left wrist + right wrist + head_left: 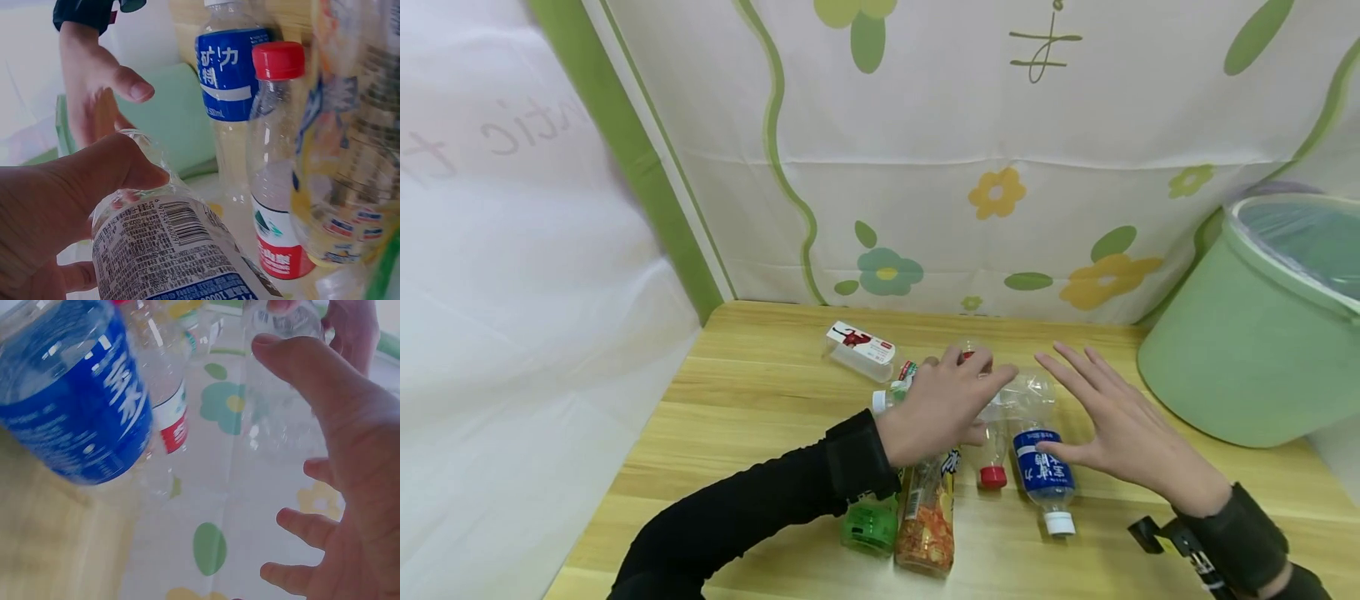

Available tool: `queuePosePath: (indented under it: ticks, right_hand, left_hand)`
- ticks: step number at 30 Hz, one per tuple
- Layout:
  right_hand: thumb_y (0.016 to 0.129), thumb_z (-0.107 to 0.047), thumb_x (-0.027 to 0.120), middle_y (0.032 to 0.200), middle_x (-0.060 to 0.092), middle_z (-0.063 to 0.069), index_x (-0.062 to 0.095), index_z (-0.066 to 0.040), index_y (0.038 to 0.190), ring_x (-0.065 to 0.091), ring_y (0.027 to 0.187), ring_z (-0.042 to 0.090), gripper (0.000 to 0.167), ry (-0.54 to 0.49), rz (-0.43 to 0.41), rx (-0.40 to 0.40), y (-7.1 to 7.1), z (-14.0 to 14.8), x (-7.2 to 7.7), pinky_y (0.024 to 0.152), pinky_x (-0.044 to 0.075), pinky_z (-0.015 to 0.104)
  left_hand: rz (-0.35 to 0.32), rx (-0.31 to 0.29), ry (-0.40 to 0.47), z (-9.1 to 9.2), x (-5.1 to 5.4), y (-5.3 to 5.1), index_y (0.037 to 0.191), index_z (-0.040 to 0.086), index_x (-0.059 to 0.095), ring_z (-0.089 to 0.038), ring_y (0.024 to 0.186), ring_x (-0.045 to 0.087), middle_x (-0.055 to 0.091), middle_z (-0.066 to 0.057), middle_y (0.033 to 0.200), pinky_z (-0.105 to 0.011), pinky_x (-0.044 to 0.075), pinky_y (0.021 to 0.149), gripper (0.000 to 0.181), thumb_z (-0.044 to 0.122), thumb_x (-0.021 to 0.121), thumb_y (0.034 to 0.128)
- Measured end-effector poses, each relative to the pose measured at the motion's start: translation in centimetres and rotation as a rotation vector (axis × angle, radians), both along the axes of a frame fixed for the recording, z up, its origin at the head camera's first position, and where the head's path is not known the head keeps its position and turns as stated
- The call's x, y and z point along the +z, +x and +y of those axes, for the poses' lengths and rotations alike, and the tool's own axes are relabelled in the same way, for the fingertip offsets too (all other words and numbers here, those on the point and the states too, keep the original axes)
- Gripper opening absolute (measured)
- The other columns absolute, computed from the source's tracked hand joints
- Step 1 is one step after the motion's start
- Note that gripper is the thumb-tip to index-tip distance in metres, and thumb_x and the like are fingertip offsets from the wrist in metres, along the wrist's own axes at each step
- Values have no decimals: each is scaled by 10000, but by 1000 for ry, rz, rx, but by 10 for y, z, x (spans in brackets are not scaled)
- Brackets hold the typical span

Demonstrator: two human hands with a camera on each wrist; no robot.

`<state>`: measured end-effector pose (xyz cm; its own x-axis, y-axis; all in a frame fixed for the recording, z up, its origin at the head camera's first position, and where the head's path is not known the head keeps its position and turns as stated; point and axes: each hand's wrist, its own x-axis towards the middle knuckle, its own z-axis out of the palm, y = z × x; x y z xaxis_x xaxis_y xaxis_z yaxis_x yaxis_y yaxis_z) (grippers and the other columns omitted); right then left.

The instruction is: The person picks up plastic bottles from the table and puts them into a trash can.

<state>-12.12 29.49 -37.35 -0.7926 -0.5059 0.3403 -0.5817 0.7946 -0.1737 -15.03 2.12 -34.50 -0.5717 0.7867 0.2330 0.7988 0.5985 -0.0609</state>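
Observation:
My left hand (936, 408) grips a clear plastic bottle (169, 250) with a barcoded white-and-blue label, the thumb lying across it. The bottle's bare clear end points toward my right hand (1120, 425), which has its fingers spread and holds nothing. Below the hands, a blue-labelled bottle (1043, 458) with a white cap lies on the table. Beside it is a red-capped bottle (992, 477) with a red and white label. Farther left lie a bottle with an orange patterned label (927, 525) and a green bottle (870, 527), both partly hidden by my left hand and wrist.
A clear plastic box (857, 354) with a white and red label lies toward the back of the wooden table (737, 400). At the right stands a light green bin (1232, 333) lined with a bag. A flower-patterned cloth (925, 208) hangs behind.

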Motion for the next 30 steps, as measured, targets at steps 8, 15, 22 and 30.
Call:
queuePosePath:
  ticks: [8, 15, 22, 30]
  right_hand:
    - [671, -528, 919, 1568, 375, 191, 345, -185, 1604, 357, 1365, 542, 1148, 9, 65, 20, 6, -11, 12, 925, 413, 735]
    - [809, -674, 734, 1503, 457, 157, 464, -102, 1524, 473, 1310, 401, 955, -10, 136, 87, 5, -23, 12, 875, 528, 570]
    - [651, -228, 951, 1295, 594, 155, 536, -27, 1386, 608, 1119, 336, 868, -44, 90, 76, 7, -30, 8, 807, 570, 504]
    - [654, -171, 959, 1199, 658, 148, 575, -18, 1305, 654, 1051, 315, 771, -67, 51, 84, 7, -30, 4, 781, 583, 499]
  left_hand:
    - [88, -6, -28, 5, 2, 4, 1464, 221, 485, -240, 958, 489, 519, -19, 1194, -256, 462, 590, 735, 549, 766, 869]
    - [98, -2, -38, 3, 3, 9, 1555, 232, 405, -259, 1013, 461, 508, -15, 1230, -261, 439, 628, 798, 583, 702, 903]
    - [52, -24, -19, 4, 4, 11, 1558, 240, 416, -224, 945, 503, 523, 0, 1176, -229, 418, 551, 850, 564, 770, 857]
    - [20, -51, -3, 8, -1, 11, 1525, 237, 453, -148, 844, 479, 505, 9, 1135, -189, 374, 523, 792, 526, 781, 864]
